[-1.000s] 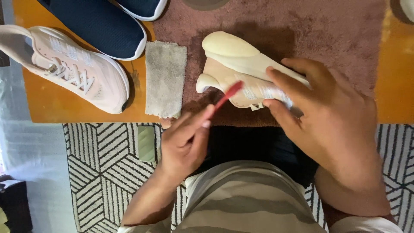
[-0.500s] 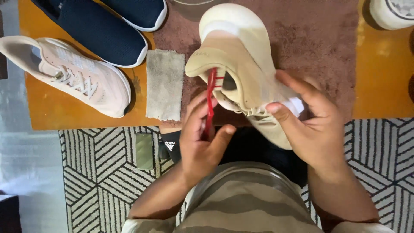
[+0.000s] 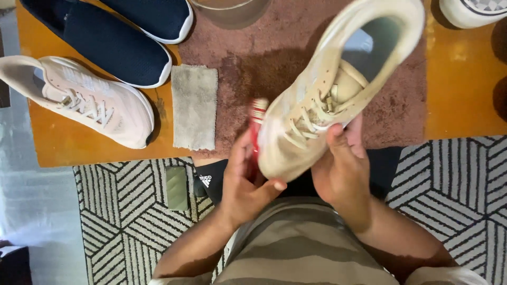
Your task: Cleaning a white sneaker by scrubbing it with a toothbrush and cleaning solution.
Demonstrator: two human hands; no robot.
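Observation:
A dirty cream-white sneaker [image 3: 338, 89] is held up over my lap, its opening and laces facing me, toe pointing toward me. My right hand [image 3: 343, 169] grips it from below at the toe end, thumb on the laces. My left hand [image 3: 245, 184] holds a red toothbrush [image 3: 256, 124] upright against the sneaker's left side, with the thumb touching the toe. The brush head is near the sneaker's side edge; its bristles are hard to make out.
A pale pink sneaker [image 3: 84, 100] and two navy shoes [image 3: 113, 45] lie on the orange board [image 3: 68, 148] at left. A grey cloth [image 3: 194, 105] sits beside a brown mat [image 3: 253, 68]. A phone [image 3: 176, 187] lies on the patterned rug [image 3: 121, 216]. A bowl [image 3: 229, 10] and another white shoe [image 3: 475, 10] are at the top.
The cream sneaker has turned from sole-up on its side to opening-up and moved up and right. The toothbrush went from slanted across it to upright along its left side.

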